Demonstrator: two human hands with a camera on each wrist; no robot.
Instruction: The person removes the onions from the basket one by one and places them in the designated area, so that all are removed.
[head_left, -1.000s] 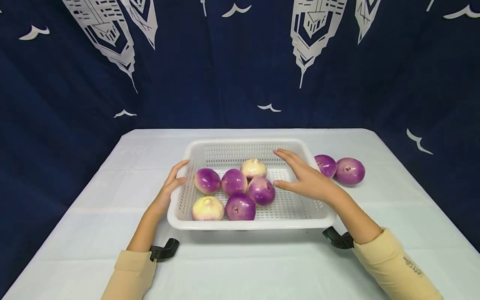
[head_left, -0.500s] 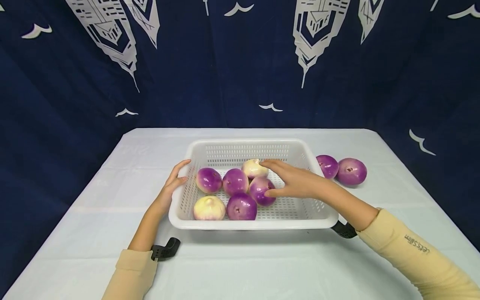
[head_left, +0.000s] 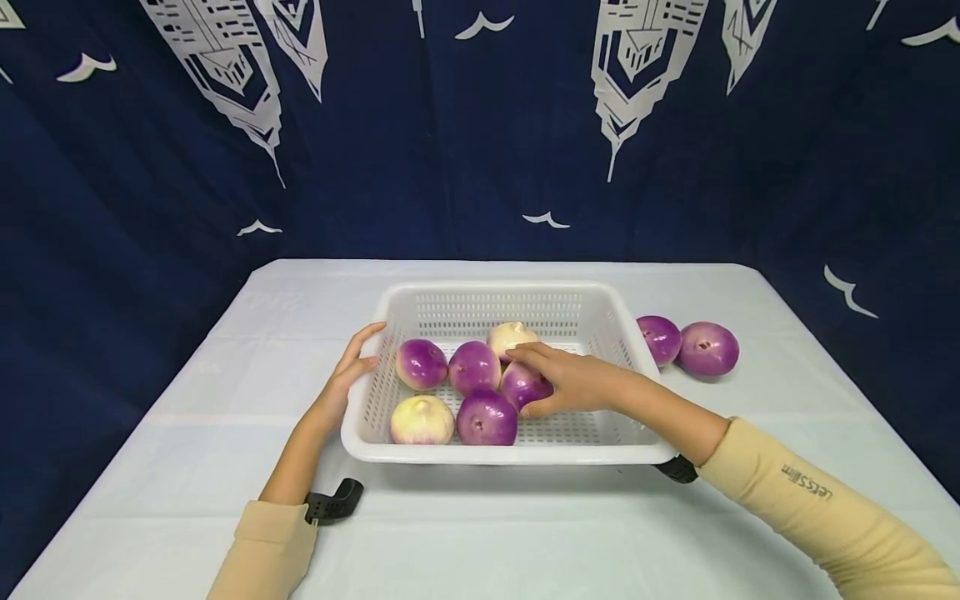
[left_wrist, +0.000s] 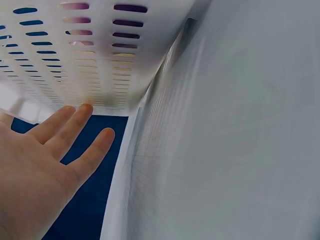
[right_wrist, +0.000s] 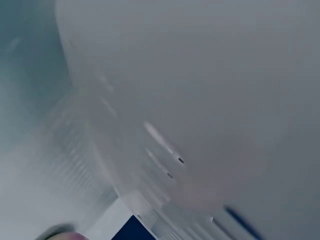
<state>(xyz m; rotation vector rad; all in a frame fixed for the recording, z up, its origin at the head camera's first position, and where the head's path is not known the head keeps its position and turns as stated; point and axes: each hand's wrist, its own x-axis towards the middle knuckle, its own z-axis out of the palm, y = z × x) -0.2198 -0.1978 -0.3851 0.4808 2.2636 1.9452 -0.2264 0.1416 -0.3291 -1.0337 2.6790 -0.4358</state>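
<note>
A white slatted plastic basket (head_left: pixel 600 455) holds several red onions, some purple and two lying pale end up. My right hand (head_left: pixel 573 379) reaches over the basket's right wall and grips one purple red onion (head_left: pixel 523 385), fingers over its far side and thumb at its near side. Beside it lie a pale-ended onion (head_left: pixel 507 335) and another purple onion (head_left: pixel 487 418). My left hand (head_left: pixel 333 392) rests against the basket's left wall; in the left wrist view its fingers (left_wrist: pixel 75 127) are spread and fairly straight near the slats. The right wrist view shows no hand.
Two more red onions (head_left: pixel 707 349) lie on the white tablecloth (head_left: pixel 487 533) just right of the basket. A dark blue curtain (head_left: pixel 450 150) with white prints hangs behind the table. The basket wall (right_wrist: pixel 200 75) fills most of the right wrist view.
My right hand has moved left and down from above the basket's right part onto a purple red onion. My left hand keeps its place at the left wall.
</note>
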